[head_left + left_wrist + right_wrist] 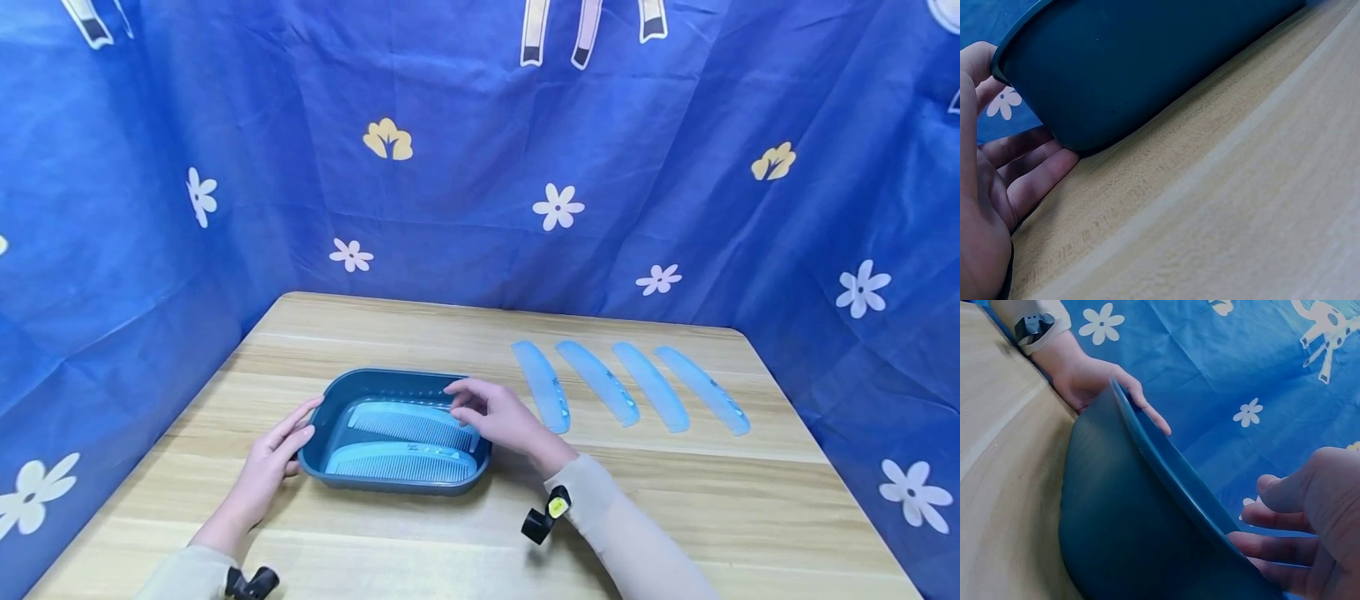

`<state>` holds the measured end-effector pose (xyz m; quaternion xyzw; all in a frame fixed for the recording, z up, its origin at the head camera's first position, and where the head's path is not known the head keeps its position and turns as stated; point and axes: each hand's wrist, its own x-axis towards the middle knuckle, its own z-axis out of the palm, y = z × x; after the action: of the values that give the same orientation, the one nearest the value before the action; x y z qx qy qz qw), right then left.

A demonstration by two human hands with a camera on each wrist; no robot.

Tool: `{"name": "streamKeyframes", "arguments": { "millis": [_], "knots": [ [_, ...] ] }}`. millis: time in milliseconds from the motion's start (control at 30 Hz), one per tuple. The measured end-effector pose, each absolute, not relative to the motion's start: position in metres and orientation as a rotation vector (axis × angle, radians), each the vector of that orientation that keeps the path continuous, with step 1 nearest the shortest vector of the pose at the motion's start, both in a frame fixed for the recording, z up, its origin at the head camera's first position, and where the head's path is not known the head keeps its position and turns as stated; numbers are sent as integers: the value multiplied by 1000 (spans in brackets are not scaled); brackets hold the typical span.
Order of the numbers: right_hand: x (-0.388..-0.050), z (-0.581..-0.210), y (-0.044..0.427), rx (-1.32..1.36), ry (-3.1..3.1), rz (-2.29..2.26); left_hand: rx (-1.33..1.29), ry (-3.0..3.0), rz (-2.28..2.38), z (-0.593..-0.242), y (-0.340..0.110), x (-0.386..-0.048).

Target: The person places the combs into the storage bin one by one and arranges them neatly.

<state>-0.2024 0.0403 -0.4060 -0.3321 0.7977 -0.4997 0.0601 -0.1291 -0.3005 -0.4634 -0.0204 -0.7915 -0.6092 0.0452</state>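
A dark blue plastic basin (420,485) sits on the table, two light blue combs (401,463) lying inside it, teeth toward the near side. My left hand (264,467) holds the basin's left end; in the left wrist view the thumb meets the rim and the other fingers touch the outer wall low down. Over the basin's right end hovers my right hand (498,417), fingers loosely bent, with nothing visible between them. It partly covers the right end of the farther comb (408,422). The right wrist view shows its fingers (1279,547) close to the rim.
Several more light blue combs (649,387) lie slanted side by side on the wooden table (720,508), right of the basin. A blue patterned curtain (465,208) encloses the table's back and sides.
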Motion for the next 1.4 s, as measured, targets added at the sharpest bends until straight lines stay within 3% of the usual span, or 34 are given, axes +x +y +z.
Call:
{"name": "streamKeyframes", "arguments": {
  "millis": [200,433,833,1400],
  "knots": [
    [-205,-407,47,-939,2385,-1786,-61,-2405,-1862,-463,-302,-129],
    [-193,-384,60,-876,2438,-1833,-63,-2402,-1863,-463,-302,-130],
    [-224,-408,94,-637,2435,-2042,-59,-2423,-1849,-461,-303,-131],
    [-249,-439,123,-374,2817,-1782,-60,-2424,-1854,-463,-302,-130]
  ]
}}
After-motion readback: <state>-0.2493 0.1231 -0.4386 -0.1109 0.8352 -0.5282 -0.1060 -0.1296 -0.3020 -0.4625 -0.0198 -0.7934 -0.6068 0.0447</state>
